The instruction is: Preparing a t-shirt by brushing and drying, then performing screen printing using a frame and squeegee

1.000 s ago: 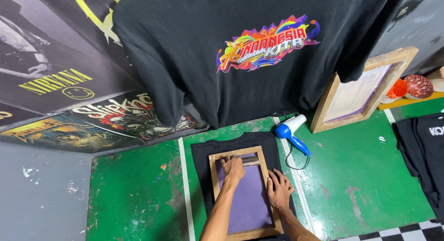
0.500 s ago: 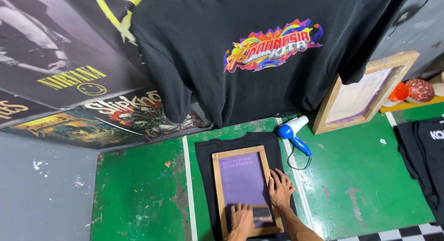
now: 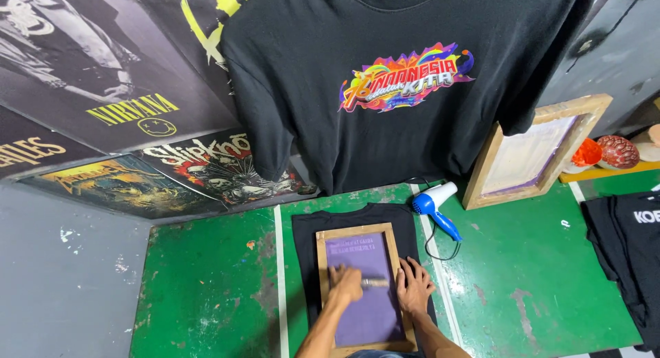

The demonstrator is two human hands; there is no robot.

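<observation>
Left hand (image 3: 347, 284) is down on the purple mesh, fingers curled tight around a small squeegee (image 3: 375, 283) whose blade pokes out toward the right hand; the grip is closed on that tool, no doubt about it; right hand (image 3: 414, 286) sits just beside it, fingers spread flat and apart, pressing on the right rail of the wooden screen frame (image 3: 392, 262) and holding nothing; the frame acts as a shallow tray here, and inside its wooden border lies only the purple mesh with the squeegee on it, faint pale lettering near the far edge; under the frame, poking out past both hands on every side, a black shirt (image 3: 306, 241) lies flat on the green table (image 3: 206, 289), with a white painted stripe just left of the shirt; beyond the right hand and a little to its right, a blue and white hair dryer (image 3: 434, 205) rests on the table, its black cord looping back toward the frame; farther right, a second wooden screen frame (image 3: 533, 155) leans tilted against the wall; to the far right a folded black shirt (image 3: 629, 248) lies at the table edge; farthest off, above both hands, a hanging black T-shirt (image 3: 385, 76) with a bright multicoloured print, and band posters (image 3: 137, 124) on the wall to the left
</observation>
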